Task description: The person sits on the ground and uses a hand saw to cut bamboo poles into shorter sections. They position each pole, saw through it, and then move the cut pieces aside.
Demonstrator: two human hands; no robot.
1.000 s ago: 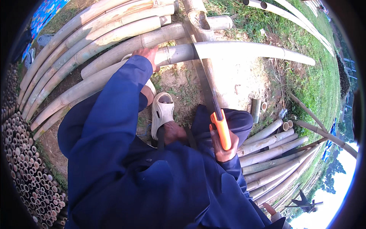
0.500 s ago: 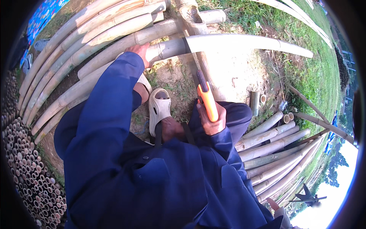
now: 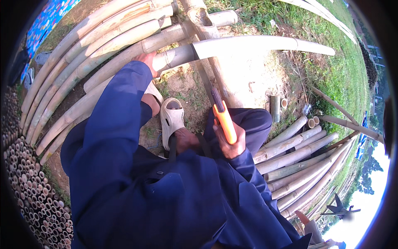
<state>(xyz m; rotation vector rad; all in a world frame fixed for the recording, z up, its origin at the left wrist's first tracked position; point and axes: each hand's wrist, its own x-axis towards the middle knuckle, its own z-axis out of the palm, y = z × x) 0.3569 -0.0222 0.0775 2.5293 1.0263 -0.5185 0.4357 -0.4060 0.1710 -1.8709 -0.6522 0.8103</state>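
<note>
A long pale bamboo pole lies crosswise in front of me, over a thicker bamboo support. My left hand is closed around the pole's left part, its fingers partly hidden behind the sleeve. In my right hand is the orange handle of a hand saw, gripped above my bent right knee. The saw's narrow blade runs forward to the pole, a little right of my left hand. Whether its teeth have entered the bamboo cannot be made out. My sandalled foot rests on the ground between the hands.
Several long bamboo poles lie side by side at the left. Cut bamboo lengths are piled at my right, beside short tube pieces. A stack of tube ends fills the lower left. Another person shows at the far lower right.
My right hand has drawn the saw back toward me along its blade. My left hand keeps its hold on the pole. The whole view has shifted slightly.
</note>
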